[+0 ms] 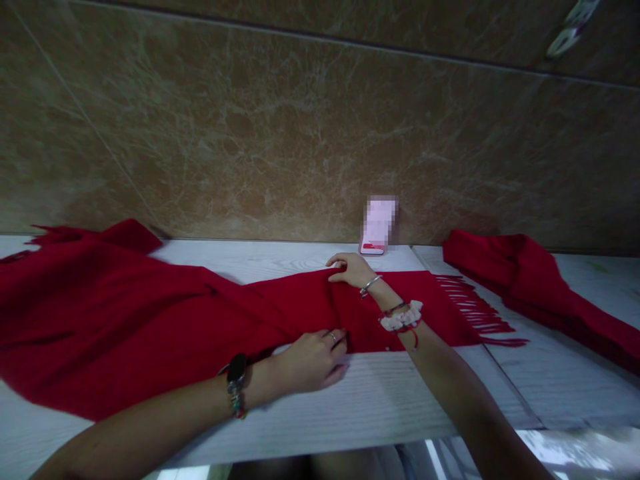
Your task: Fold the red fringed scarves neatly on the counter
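I see the left hand (313, 360) and right hand (353, 270) apart from each other, both at the scarf (165, 313). The left lies at its near edge, fingers curled — from here I can't tell whether they grip. The right rests by the far edge, thumb and forefinger parted. The scarf lies on the pale table (380, 400), its long axis running left to right, with a fringe (475, 307) pointing right. It's plain red, flat and narrow on the right, wide and rumpled on the left. Beyond the right hand, a phone (379, 227) leans near the brown wall (280, 127), its screen blurred. Farther right I have another red cloth (525, 273), bunched up.
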{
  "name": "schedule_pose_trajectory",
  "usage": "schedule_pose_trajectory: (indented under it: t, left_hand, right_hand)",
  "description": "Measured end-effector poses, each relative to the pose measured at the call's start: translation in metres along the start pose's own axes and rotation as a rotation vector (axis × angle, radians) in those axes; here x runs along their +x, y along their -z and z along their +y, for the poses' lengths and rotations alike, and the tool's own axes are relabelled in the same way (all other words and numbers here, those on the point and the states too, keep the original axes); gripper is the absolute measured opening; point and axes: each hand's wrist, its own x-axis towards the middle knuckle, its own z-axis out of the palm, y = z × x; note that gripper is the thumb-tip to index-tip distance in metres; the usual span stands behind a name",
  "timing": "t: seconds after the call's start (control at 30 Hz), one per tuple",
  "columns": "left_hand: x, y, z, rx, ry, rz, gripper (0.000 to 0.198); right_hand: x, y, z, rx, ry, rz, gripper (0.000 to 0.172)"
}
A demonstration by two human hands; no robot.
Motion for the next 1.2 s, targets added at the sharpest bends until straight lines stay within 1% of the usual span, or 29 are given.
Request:
schedule_pose_trajectory:
  t: [0.07, 0.17, 0.23, 0.33, 0.37, 0.43, 0.5, 0.57, 0.7, 0.83, 0.97, 1.03, 1.13, 1.2]
  left_hand:
    - [0.000, 0.002, -0.001, -0.028, 0.006, -0.017, 0.028]
    - [0.000, 0.003, -0.001, -0.059, 0.034, -0.043, 0.028]
    - [-0.001, 0.002, 0.000, -0.055, 0.075, -0.050, 0.029]
    - [-0.001, -0.001, 0.002, -0.026, 0.108, -0.053, 0.035]
    - [-0.001, -0.002, 0.002, -0.018, 0.109, -0.057, 0.039]
    - [0.000, -0.002, 0.002, -0.009, 0.108, -0.074, 0.045]
    - [0.001, 0.000, 0.001, -0.004, 0.115, -0.101, 0.049]
    - [0.003, 0.002, 0.000, 0.003, 0.120, -0.128, 0.051]
    - [0.004, 0.007, -0.001, 0.019, 0.138, -0.161, 0.044]
    - [0.006, 0.015, -0.001, 0.035, 0.115, -0.172, 0.041]
    - [0.020, 0.023, -0.002, 0.036, 0.103, -0.189, 0.039]
    - [0.029, 0.023, -0.006, 0.032, 0.096, -0.180, 0.033]
    - [0.040, 0.018, -0.022, 0.037, 0.090, -0.100, 0.025]
    - [0.041, 0.014, -0.041, -0.002, 0.177, -0.030, 0.024]
  right_hand:
    - [0.001, -0.004, 0.003, 0.016, 0.009, -0.014, 0.033]
    - [0.000, -0.006, 0.008, -0.074, 0.024, -0.082, 0.035]
    - [-0.001, -0.003, 0.013, -0.140, 0.014, -0.122, 0.039]
    - [-0.003, 0.008, 0.020, -0.247, 0.030, -0.200, 0.043]
    - [-0.004, 0.012, 0.022, -0.298, 0.039, -0.228, 0.041]
    - [-0.005, 0.020, 0.026, -0.383, 0.052, -0.272, 0.029]
    - [-0.005, 0.027, 0.028, -0.411, 0.053, -0.282, 0.015]
    - [-0.005, 0.032, 0.028, -0.417, 0.057, -0.280, 0.009]
    - [-0.005, 0.036, 0.027, -0.434, 0.079, -0.266, 0.009]
    - [-0.005, 0.027, 0.028, -0.455, 0.095, -0.257, 0.009]
    - [-0.005, 0.019, 0.031, -0.473, 0.093, -0.264, 0.009]
    - [-0.006, 0.019, 0.032, -0.482, 0.088, -0.265, 0.009]
    - [-0.009, 0.020, 0.034, -0.495, 0.079, -0.265, 0.011]
    - [-0.010, 0.022, 0.033, -0.498, 0.079, -0.265, 0.013]
